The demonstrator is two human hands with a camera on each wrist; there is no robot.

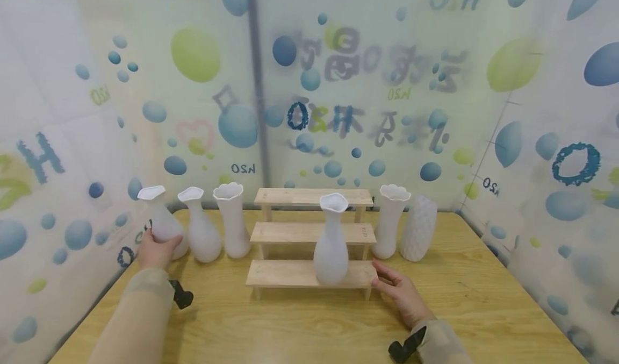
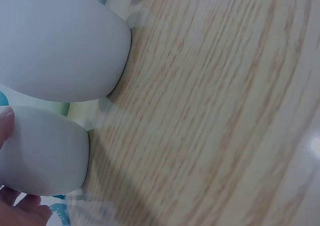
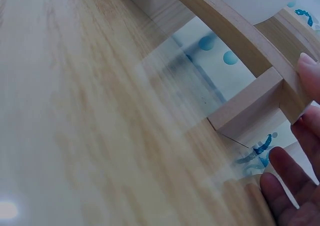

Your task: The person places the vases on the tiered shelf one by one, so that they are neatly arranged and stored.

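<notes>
At the far left, my left hand grips the lower body of a white vase, which tilts in the head view. In the left wrist view, the thumb lies on one side of that vase and curled fingers on the other. Its base is at the tabletop. My right hand holds the right end of the lowest step of a three-step wooden display stand. Thumb and forefinger are at that end in the right wrist view, the other fingers off it. A slim-necked white vase stands upright on this step.
Beside the held vase stand a similar white vase and a scallop-rimmed vase. Right of the stand are another scallop-rimmed vase and a textured white vase. Patterned curtains surround the wooden table.
</notes>
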